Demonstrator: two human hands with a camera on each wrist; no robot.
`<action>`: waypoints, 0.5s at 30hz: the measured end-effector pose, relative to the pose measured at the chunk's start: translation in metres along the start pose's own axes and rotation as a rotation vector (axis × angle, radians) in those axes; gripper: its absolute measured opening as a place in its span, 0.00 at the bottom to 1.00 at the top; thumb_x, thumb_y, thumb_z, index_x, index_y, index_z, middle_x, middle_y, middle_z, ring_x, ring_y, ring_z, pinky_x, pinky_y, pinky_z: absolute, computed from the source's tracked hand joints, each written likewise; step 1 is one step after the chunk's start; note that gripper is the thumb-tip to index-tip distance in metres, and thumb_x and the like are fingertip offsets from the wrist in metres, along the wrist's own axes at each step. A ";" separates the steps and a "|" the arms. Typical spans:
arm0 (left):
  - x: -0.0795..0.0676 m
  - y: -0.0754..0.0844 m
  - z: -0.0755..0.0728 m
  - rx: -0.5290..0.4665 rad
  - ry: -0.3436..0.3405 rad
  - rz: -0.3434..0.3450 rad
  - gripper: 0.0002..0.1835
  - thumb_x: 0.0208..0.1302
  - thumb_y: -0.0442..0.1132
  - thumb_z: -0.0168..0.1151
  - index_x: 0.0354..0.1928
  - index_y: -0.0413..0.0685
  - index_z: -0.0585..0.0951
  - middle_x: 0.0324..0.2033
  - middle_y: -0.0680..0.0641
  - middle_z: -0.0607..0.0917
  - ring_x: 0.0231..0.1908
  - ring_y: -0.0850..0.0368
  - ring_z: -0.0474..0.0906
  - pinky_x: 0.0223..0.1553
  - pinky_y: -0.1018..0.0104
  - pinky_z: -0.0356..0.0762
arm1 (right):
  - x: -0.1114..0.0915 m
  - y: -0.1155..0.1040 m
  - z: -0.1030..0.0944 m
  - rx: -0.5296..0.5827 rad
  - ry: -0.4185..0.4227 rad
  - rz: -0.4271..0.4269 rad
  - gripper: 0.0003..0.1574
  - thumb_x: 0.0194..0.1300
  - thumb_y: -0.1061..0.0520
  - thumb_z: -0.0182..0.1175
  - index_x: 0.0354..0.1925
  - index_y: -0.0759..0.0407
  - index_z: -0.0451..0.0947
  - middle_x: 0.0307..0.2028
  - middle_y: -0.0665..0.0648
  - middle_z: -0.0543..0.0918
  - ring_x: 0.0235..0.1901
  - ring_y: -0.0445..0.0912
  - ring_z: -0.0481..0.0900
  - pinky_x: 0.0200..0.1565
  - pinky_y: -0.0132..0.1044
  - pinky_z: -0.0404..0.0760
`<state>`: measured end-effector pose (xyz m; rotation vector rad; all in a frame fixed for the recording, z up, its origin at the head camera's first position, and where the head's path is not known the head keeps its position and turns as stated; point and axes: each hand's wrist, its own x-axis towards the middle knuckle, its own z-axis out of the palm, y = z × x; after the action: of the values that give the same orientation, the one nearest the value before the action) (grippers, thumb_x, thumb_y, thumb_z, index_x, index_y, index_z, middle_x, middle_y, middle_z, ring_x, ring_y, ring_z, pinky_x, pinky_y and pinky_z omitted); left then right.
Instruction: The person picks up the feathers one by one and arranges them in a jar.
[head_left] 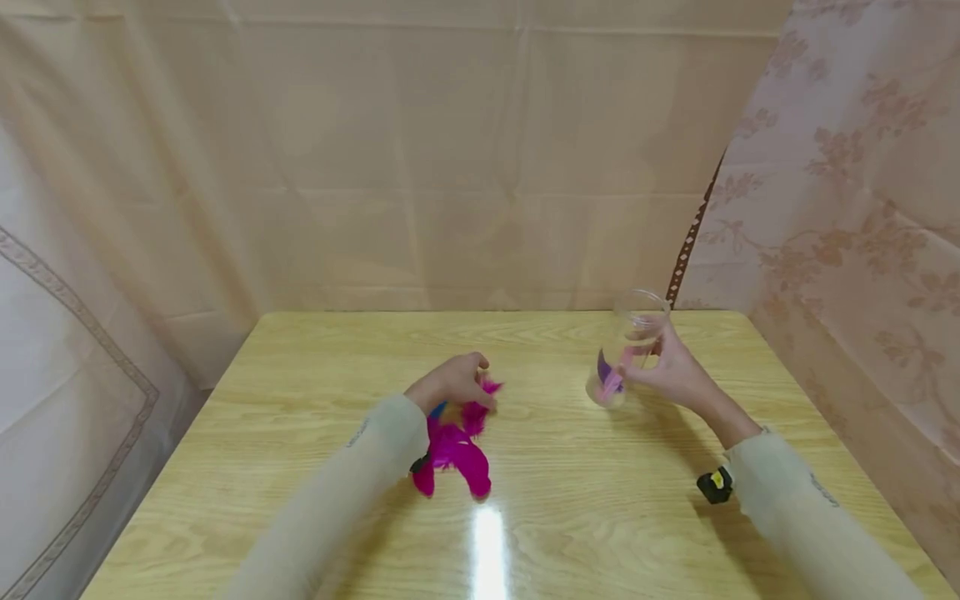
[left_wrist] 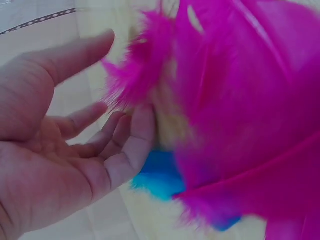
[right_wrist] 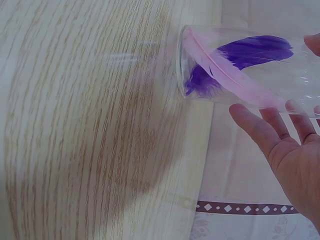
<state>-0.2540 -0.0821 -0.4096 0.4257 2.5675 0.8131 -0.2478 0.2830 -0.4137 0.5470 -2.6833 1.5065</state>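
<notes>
My right hand (head_left: 675, 367) grips a clear cup (head_left: 636, 333) on the right half of the table. Inside the cup lie a purple feather (right_wrist: 255, 50) and a pale pink feather (right_wrist: 225, 75), near its base. Left of centre, my left hand (head_left: 453, 379) reaches over a loose group of magenta feathers (head_left: 471, 467). In the left wrist view, its thumb and loosely bent fingers stand apart, with the fluffy end of a magenta feather (left_wrist: 145, 55) right by the fingertips. A blue feather (left_wrist: 160, 175) shows below them, partly covered by magenta ones.
The wood-grain table (head_left: 562, 517) has a bright light reflection near the front. Behind it hangs a beige curtain (head_left: 450, 167), with a floral cloth (head_left: 862, 208) on the right and a white cloth (head_left: 60, 375) on the left. A black wrist device (head_left: 715, 485) sits at the right cuff.
</notes>
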 end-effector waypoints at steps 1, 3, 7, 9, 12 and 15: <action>0.000 0.000 0.002 0.004 0.018 -0.004 0.38 0.57 0.40 0.77 0.66 0.32 0.70 0.43 0.43 0.83 0.40 0.55 0.76 0.55 0.57 0.77 | 0.000 0.000 0.000 -0.003 0.004 -0.004 0.49 0.62 0.59 0.73 0.67 0.58 0.50 0.61 0.72 0.67 0.57 0.70 0.74 0.47 0.51 0.82; -0.001 0.001 0.004 0.001 0.043 -0.017 0.36 0.55 0.37 0.78 0.63 0.31 0.73 0.48 0.41 0.82 0.45 0.52 0.78 0.56 0.56 0.77 | 0.000 0.001 0.001 -0.006 0.007 -0.012 0.49 0.62 0.60 0.73 0.67 0.59 0.50 0.61 0.72 0.67 0.57 0.70 0.74 0.48 0.52 0.82; -0.003 0.002 0.007 0.019 0.068 -0.058 0.29 0.53 0.34 0.79 0.56 0.32 0.77 0.47 0.41 0.83 0.47 0.48 0.79 0.55 0.55 0.78 | 0.002 0.002 0.004 0.001 0.002 -0.005 0.49 0.62 0.59 0.73 0.68 0.60 0.50 0.61 0.71 0.67 0.57 0.69 0.74 0.49 0.53 0.81; -0.003 0.001 0.007 0.020 0.076 -0.071 0.28 0.53 0.34 0.79 0.54 0.34 0.78 0.46 0.42 0.83 0.47 0.49 0.79 0.55 0.56 0.78 | 0.002 0.001 0.005 0.000 -0.002 0.002 0.49 0.62 0.58 0.73 0.68 0.60 0.50 0.61 0.72 0.67 0.57 0.69 0.74 0.50 0.53 0.81; -0.002 0.001 0.007 -0.001 0.072 -0.074 0.27 0.54 0.34 0.78 0.54 0.35 0.78 0.46 0.42 0.83 0.47 0.49 0.79 0.54 0.56 0.79 | 0.001 0.001 0.003 -0.003 0.002 0.010 0.49 0.62 0.58 0.73 0.68 0.59 0.51 0.62 0.72 0.67 0.57 0.69 0.74 0.49 0.54 0.81; 0.001 0.001 0.008 -0.023 0.065 -0.069 0.27 0.55 0.34 0.78 0.55 0.36 0.78 0.48 0.41 0.83 0.47 0.49 0.79 0.55 0.56 0.78 | 0.001 0.000 0.001 -0.007 0.006 0.010 0.49 0.62 0.58 0.73 0.67 0.59 0.51 0.62 0.73 0.67 0.57 0.69 0.74 0.49 0.55 0.81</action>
<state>-0.2510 -0.0768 -0.4149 0.3059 2.6141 0.8446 -0.2483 0.2823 -0.4145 0.5288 -2.6895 1.4981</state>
